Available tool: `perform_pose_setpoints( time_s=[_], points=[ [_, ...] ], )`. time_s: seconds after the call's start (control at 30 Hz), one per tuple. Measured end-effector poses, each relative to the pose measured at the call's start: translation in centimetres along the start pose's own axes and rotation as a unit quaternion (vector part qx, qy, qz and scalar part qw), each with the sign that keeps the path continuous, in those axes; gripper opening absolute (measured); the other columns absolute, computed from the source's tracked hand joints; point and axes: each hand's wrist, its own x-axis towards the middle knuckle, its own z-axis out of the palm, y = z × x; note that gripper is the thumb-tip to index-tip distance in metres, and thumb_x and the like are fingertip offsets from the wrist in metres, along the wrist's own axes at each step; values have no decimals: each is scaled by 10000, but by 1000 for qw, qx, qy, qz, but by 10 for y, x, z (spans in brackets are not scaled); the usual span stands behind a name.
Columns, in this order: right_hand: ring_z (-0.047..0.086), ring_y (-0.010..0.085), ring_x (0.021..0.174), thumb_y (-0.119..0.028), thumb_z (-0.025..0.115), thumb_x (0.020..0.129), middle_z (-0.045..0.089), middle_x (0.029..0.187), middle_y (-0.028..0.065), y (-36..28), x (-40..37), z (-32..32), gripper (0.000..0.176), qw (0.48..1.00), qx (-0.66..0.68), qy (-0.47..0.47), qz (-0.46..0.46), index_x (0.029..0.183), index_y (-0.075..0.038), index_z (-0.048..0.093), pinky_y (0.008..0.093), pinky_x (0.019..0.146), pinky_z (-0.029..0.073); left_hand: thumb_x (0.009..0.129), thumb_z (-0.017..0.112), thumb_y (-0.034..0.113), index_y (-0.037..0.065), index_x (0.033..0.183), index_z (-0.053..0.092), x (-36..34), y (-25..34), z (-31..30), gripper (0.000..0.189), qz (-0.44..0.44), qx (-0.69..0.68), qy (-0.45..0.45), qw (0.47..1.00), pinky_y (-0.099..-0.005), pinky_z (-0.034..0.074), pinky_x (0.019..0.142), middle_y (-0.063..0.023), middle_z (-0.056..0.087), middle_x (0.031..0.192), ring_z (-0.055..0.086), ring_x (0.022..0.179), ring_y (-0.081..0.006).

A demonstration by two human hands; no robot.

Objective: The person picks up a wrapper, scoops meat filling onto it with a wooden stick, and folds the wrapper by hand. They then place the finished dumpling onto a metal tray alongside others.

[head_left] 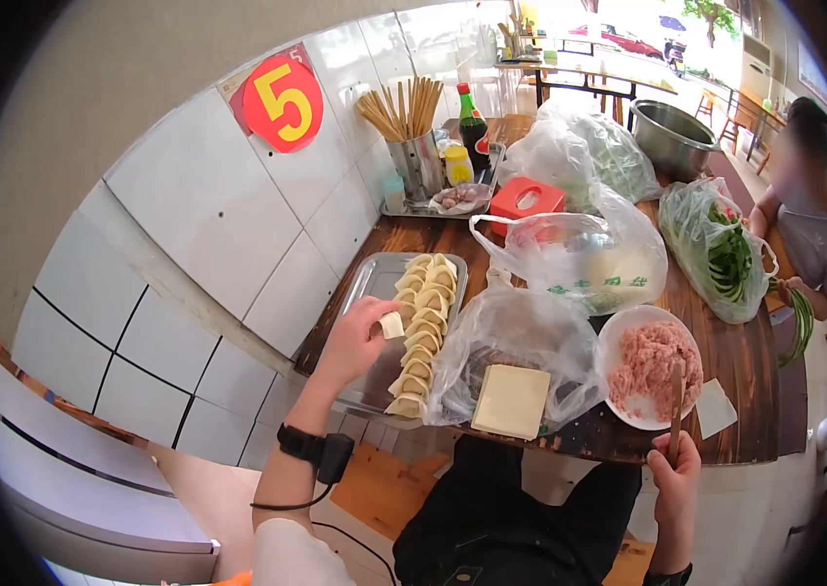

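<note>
**Dumpling held over the tray, stick in the mince**

The left hand [355, 342] pinches a folded dumpling [392, 325] between thumb and fingertips, closed lightly round it. It hangs just above the tray [374, 269], beside the row [423, 322] of finished ones. The right hand [675, 474] is closed round the lower end of a wooden stick [677, 400]. The stick's far end rests in the mince [653, 361] in a white bowl [601, 363] near the table [755, 361] edge.

The stack of wrappers [511, 400] lies in an open bag [521, 332] between tray and bowl. One loose wrapper [716, 408] sits just right of the bowl. Another person [809, 225] sits at the far right end.

Risks, as I judge them:
- A hard pinch could split the soft seam and squeeze filling out.
- Set down touching its neighbours, the dumpling may stick to them and tear when lifted.
- The bowl sits close to the edge, so leaning on the stick could tip or push it off.
- The bag's loose plastic could snag a hand crossing over it.
</note>
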Motion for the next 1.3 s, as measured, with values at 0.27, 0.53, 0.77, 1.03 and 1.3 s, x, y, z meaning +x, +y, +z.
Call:
perform_pose_setpoints(
  time_s=[0.27,0.53,0.77,1.03,1.3],
  points=[
    [395,7,644,10,655,844,452,721,-73,0,-8,-4,131,1000,-9,14,16,918,-55,569,182,589,306,810,627,46,82,1033,646,9,-23,15,227,48,160,16,986,-404,525,740,-70,654,978,649,875,-309],
    [388,2,635,7,662,848,458,707,-81,-1,-6,3,115,1000,-3,-13,11,896,-53,577,180,578,297,758,720,82,109,1112,606,9,-18,35,373,26,235,37,971,-449,525,713,-82,582,1036,644,834,-342],
    [389,8,650,-2,652,871,458,717,-75,5,-7,-10,100,999,-40,-13,-7,922,-50,581,183,590,303,777,712,91,99,1135,583,-1,22,31,381,-19,249,96,964,-447,520,732,-101,566,1078,640,868,-340],
    [533,153,673,-10,590,921,557,787,58,-14,-1,-25,115,941,-288,91,-150,1033,-38,599,278,625,424,775,743,161,71,1029,571,-51,125,110,319,139,28,-63,988,-431,501,774,-132,573,973,595,912,-353],
    [639,317,654,-35,626,779,628,799,40,-40,11,-35,158,743,-599,72,-290,870,-153,677,419,560,492,790,726,138,76,877,596,-34,129,123,168,140,6,-191,972,-441,497,727,-108,583,872,605,822,-345]
  ],
)
